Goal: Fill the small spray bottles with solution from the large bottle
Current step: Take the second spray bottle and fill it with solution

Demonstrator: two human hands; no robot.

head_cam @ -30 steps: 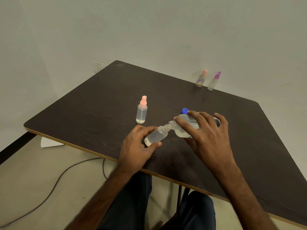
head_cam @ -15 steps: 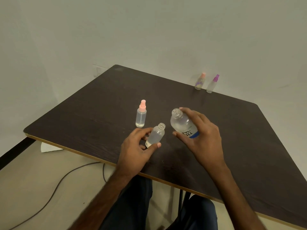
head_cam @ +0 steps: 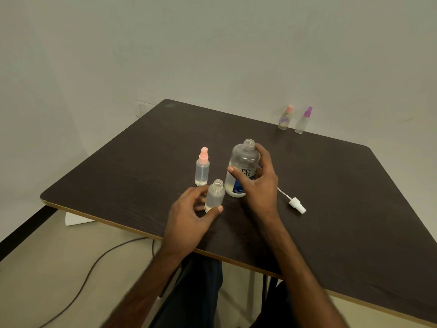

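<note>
The large clear bottle (head_cam: 241,166), uncapped and with a blue label, stands upright on the dark table (head_cam: 331,197). My right hand (head_cam: 259,183) grips it around the body. Just in front and left of it stands a small open spray bottle (head_cam: 214,196) with liquid inside, held near its base between the thumb and fingers of my left hand (head_cam: 189,216). A small bottle with a pink spray cap (head_cam: 202,168) stands to the left, untouched. A white spray head with its dip tube (head_cam: 295,203) lies on the table to the right.
Two more small spray bottles, one with a pink top (head_cam: 285,117) and one with a purple top (head_cam: 303,120), stand at the table's far edge by the wall. A cable (head_cam: 82,278) runs across the floor on the left. My knees are under the table's near edge.
The large bottle went from tipped over the small bottle's mouth to upright on the table. The small bottle came upright too. The white spray head has come into view.
</note>
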